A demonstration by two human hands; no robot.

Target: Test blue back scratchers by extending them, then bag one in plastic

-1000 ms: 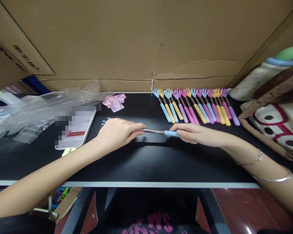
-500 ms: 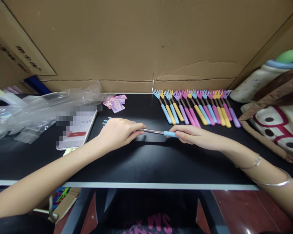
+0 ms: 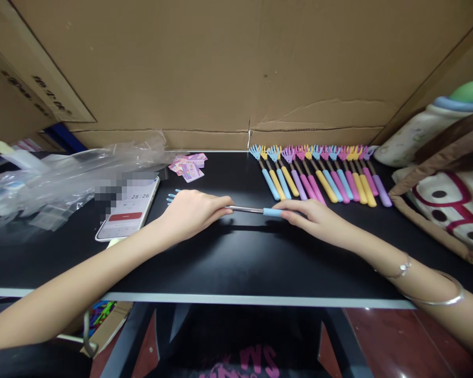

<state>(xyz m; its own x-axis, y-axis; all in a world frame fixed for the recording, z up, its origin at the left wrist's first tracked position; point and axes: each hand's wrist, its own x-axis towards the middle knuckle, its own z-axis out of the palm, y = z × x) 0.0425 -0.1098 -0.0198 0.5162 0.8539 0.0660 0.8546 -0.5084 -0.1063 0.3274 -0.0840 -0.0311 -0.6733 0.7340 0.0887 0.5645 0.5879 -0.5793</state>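
A back scratcher with a bare metal rod and a light blue handle is held level above the black table between both hands. My left hand is closed around its head end, and blue claw tips stick out behind the knuckles. My right hand grips the blue handle between thumb and fingers; most of the handle is hidden in it. Behind the right hand lies a row of back scratchers in blue, yellow, pink and purple, claws pointing at the cardboard.
A phone and crumpled clear plastic bags lie left on the table. Small printed cards rest near the back. At right stand a bottle and a patterned cloth bag. Cardboard walls the rear.
Both hands keep their hold on the back scratcher. My right hand has shifted slightly left and its fingers have changed position a little. The view has moved slightly.
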